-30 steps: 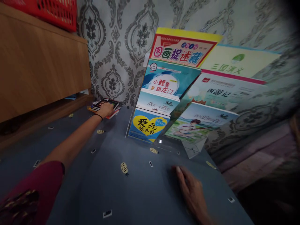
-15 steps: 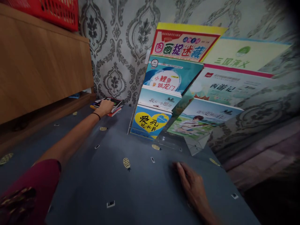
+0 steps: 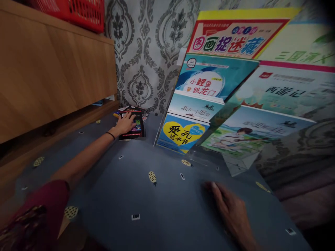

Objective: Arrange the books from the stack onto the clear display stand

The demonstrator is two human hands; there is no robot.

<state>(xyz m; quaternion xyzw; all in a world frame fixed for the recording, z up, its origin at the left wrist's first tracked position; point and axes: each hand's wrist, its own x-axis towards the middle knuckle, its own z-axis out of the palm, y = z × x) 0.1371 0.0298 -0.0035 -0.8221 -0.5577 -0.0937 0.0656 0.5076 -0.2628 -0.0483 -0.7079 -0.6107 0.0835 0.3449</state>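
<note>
My left hand (image 3: 126, 123) lies with spread fingers on top of a dark book (image 3: 138, 127) with a colourful cover. Behind it, more books (image 3: 123, 109) are piled against the wall. At the right, my right hand (image 3: 232, 211) rests on its side on the blue-grey tablecloth (image 3: 167, 202), thumb up and straight; its other fingers are mostly hidden, and I see nothing in it. Between and beyond the hands, a clear display rack (image 3: 237, 165) holds several upright books, among them a blue one with a yellow heart (image 3: 183, 134) at the bottom left.
A wooden cabinet (image 3: 57, 69) stands along the left side, with a red plastic basket (image 3: 83, 14) on top. Patterned wallpaper (image 3: 141, 83) covers the wall behind. The tablecloth's right edge runs diagonally past the rack, near pinkish fabric (image 3: 303, 198).
My left hand has drawn the dark book off the pile towards me, and its fingers have spread out on it. The view has shifted, while my right hand stays on the tablecloth.
</note>
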